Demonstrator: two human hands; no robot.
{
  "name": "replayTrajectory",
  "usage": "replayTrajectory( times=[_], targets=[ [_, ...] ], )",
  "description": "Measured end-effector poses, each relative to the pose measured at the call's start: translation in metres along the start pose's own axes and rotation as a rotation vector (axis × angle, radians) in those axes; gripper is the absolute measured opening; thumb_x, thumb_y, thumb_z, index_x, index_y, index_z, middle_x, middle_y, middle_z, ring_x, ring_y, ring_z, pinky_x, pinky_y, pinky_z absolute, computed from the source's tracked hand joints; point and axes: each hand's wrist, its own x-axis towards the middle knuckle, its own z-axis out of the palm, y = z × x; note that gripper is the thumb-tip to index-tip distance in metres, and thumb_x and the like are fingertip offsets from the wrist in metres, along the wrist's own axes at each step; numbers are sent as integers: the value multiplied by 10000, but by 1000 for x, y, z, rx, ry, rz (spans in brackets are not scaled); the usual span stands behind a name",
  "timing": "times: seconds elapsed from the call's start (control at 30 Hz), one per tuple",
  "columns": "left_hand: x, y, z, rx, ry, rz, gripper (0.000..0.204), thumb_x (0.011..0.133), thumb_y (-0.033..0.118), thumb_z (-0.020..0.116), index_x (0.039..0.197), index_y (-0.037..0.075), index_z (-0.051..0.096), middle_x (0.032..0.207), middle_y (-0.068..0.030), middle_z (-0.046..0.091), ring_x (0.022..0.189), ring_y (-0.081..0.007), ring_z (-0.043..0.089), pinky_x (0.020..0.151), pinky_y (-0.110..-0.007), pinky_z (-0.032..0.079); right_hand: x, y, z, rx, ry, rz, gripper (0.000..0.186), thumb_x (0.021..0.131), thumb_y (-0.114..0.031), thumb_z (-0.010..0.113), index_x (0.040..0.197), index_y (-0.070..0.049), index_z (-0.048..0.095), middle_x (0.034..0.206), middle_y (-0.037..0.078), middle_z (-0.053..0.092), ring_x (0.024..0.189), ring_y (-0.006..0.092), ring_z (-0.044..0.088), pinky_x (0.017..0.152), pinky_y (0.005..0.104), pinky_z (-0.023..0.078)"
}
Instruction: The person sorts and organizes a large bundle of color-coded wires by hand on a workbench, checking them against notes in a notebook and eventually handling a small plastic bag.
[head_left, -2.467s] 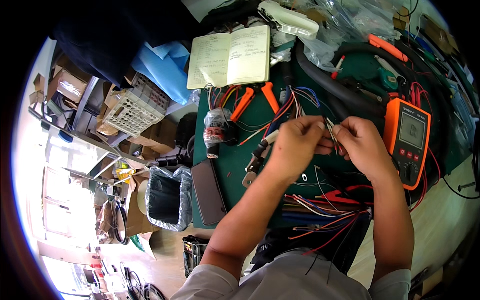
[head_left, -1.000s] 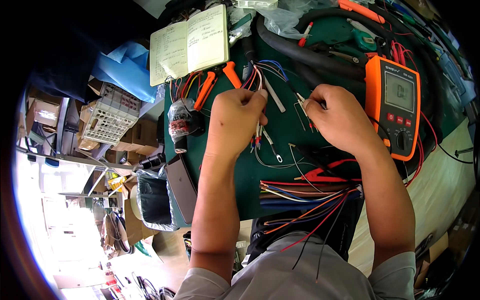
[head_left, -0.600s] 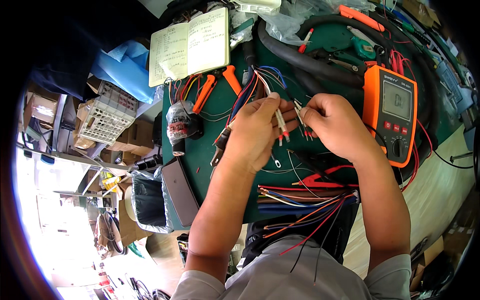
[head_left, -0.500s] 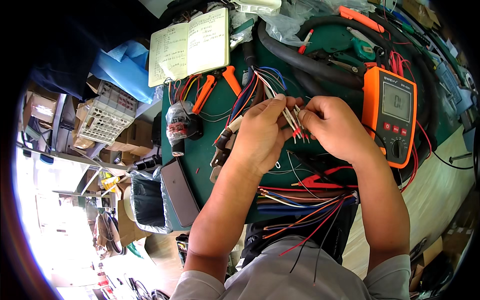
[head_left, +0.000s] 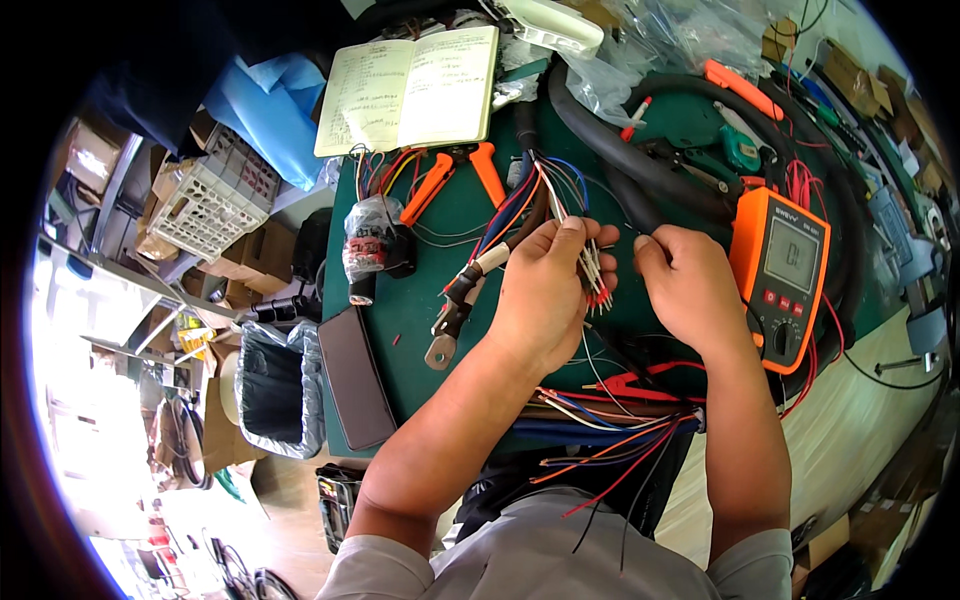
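A bundle of thin white wires with red ferrule tips (head_left: 594, 275) is pinched in my left hand (head_left: 540, 290), its tips pointing toward me. The wires come from the stripped end of a black cable (head_left: 525, 128), with blue, red and orange strands beside them. Just right of the tips, apart from them, is my right hand (head_left: 690, 285). Its thumb and fingers are curled together, and whatever may lie between them is hidden. Left of my left hand rests a thick lead with a metal ring lug (head_left: 440, 352). Below both hands lie loose coloured wires (head_left: 610, 430) and a red test clip (head_left: 625, 384).
An orange multimeter (head_left: 785, 275) stands at the right. Orange-handled pliers (head_left: 432, 188), an open notebook (head_left: 405, 95) and a plastic-wrapped object (head_left: 365, 240) lie at the far left. A dark flat case (head_left: 355, 385) lies at the table's left edge beside a lined bin (head_left: 250, 415).
My right hand has drawn away from the white wires to the right; before, its fingers were at them. My left hand still grips the bundle. The whole view has shifted slightly.
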Motion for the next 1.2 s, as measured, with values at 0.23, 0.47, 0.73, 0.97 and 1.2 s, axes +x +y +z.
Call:
replayTrajectory(
  times=[0.23,0.47,0.73,0.97,1.2],
  targets=[
    [2,-4,-6,-8,-106,-42,206,1026,203,447,1045,23,547,954,-89,632,750,-139,588,676,-285,515,-1,-3,5,7,121,-32,204,913,-162,563,860,25,628,724,190,645,645,331,633,613,405,489],
    [11,-4,-12,28,-157,-41,264,1014,222,457,1088,4,586,1025,-93,650,889,-165,622,825,-339,510,0,-9,-3,519,-86,100,291,982,-203,535,1188,-4,583,863,85,651,716,148,641,633,263,517],
    [10,-2,-20,55,-196,14,290,989,190,452,1104,-19,618,1026,-91,660,891,-166,624,762,-326,490,18,-22,-10,71,-347,-106,373,934,-138,563,1251,41,480,903,130,666,771,182,654,680,321,518],
    [13,2,-16,17,-215,38,299,987,204,470,1069,-54,598,940,-141,657,742,-223,635,687,-366,532,20,-18,8,589,-464,56,508,918,-31,538,1368,61,322,998,145,594,697,115,594,537,254,478],
    [10,4,-13,42,-215,22,276,1007,207,459,1041,-33,590,908,-111,638,772,-186,614,749,-327,499,7,-17,7,591,-315,111,285,934,-19,466,1218,0,464,878,89,594,619,112,571,521,272,477]
  ],
)
